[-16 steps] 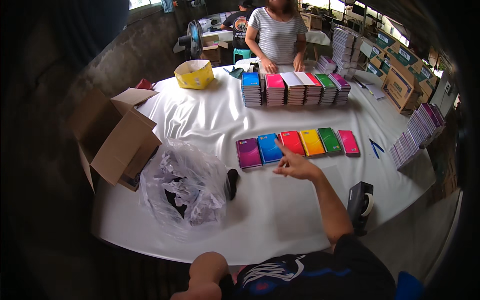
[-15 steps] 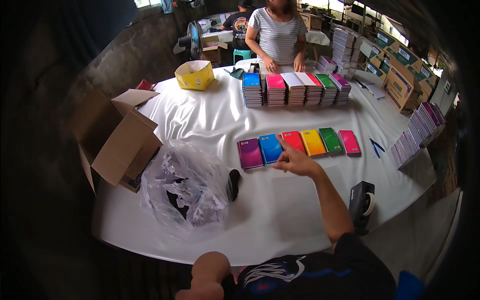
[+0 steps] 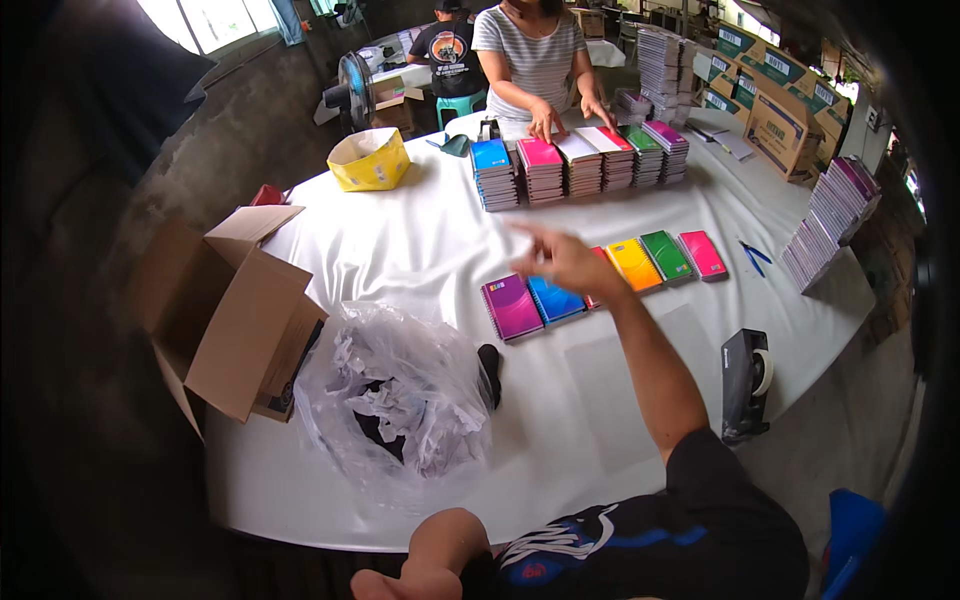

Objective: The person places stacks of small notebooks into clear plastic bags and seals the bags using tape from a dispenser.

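Five small notebooks (image 3: 600,280) laid in row near middle of table (image 3: 420,250), purple at left end, pink nearest right edge. Right hand (image 3: 565,262) held above blue and red ones, fingers spread apart, nothing gripped. Left hand (image 3: 400,585) kept off table at near edge, grip cannot be told. One cover best pinched cleanly, row kept straight.

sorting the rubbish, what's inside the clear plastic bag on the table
The clear plastic bag shows crumpled white paper scraps and something dark low in the middle. What the dark thing is, and anything beneath the paper, cannot be seen.
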A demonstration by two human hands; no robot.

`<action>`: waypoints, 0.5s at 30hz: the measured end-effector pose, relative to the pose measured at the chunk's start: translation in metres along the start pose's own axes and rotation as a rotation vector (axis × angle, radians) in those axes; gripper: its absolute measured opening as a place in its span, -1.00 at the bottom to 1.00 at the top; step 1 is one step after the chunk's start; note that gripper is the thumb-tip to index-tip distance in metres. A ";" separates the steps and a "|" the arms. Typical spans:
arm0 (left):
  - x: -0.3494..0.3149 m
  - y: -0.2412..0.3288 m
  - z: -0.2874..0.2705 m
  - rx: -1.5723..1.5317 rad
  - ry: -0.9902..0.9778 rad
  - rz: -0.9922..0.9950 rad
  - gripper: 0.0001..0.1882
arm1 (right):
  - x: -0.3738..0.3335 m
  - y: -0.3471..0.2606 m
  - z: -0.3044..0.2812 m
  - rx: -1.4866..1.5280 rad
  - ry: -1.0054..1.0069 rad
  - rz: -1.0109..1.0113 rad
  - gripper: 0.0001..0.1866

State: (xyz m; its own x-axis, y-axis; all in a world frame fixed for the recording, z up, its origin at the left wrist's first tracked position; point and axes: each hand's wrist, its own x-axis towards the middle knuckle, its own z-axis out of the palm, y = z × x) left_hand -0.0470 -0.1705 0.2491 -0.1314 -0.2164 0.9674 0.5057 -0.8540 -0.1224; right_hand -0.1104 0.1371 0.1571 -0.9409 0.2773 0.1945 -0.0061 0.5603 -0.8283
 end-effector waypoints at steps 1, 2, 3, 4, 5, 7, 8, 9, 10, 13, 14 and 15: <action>-0.002 -0.003 -0.004 0.007 0.004 -0.008 -0.54 | -0.009 0.025 0.014 -0.202 -0.032 0.112 -0.33; -0.003 -0.005 -0.007 0.000 0.019 -0.020 -0.54 | -0.024 0.049 0.021 -0.255 -0.123 0.164 -0.37; -0.006 -0.007 -0.009 -0.001 0.026 -0.030 -0.54 | -0.038 0.071 0.028 -0.303 -0.218 0.212 -0.41; -0.008 -0.011 -0.011 -0.007 0.035 -0.045 -0.54 | -0.054 0.093 0.039 -0.398 -0.177 0.232 -0.46; -0.012 -0.013 -0.011 -0.016 0.044 -0.063 -0.54 | -0.066 0.107 0.045 -0.493 -0.135 0.255 -0.51; -0.025 -0.021 -0.015 0.001 0.046 -0.144 -0.55 | -0.080 0.112 0.055 -0.435 -0.093 0.230 -0.57; -0.034 -0.026 -0.016 0.014 0.049 -0.195 -0.55 | -0.083 0.114 0.058 -0.406 -0.073 0.216 -0.60; -0.044 -0.030 -0.015 0.028 0.051 -0.262 -0.55 | -0.083 0.113 0.058 -0.376 -0.048 0.252 -0.63; -0.060 -0.037 -0.014 0.055 0.052 -0.366 -0.55 | -0.081 0.113 0.058 -0.329 -0.069 0.263 -0.63; -0.136 -0.081 -0.007 0.188 0.098 -0.874 -0.55 | -0.072 0.127 0.049 -0.260 -0.055 0.233 -0.61; -0.163 -0.101 -0.007 0.343 0.125 -1.061 -0.55 | -0.065 0.133 0.054 -0.262 -0.035 0.163 -0.60; -0.193 -0.120 -0.011 0.567 0.109 -1.218 -0.52 | -0.062 0.140 0.056 -0.271 -0.010 0.105 -0.58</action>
State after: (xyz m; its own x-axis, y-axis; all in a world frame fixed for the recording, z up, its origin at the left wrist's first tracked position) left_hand -0.0914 -0.0314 0.0751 -0.7992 0.4750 0.3683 0.2958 -0.2224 0.9290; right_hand -0.0716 0.1548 -0.0004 -0.9350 0.3375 0.1087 0.1808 0.7177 -0.6725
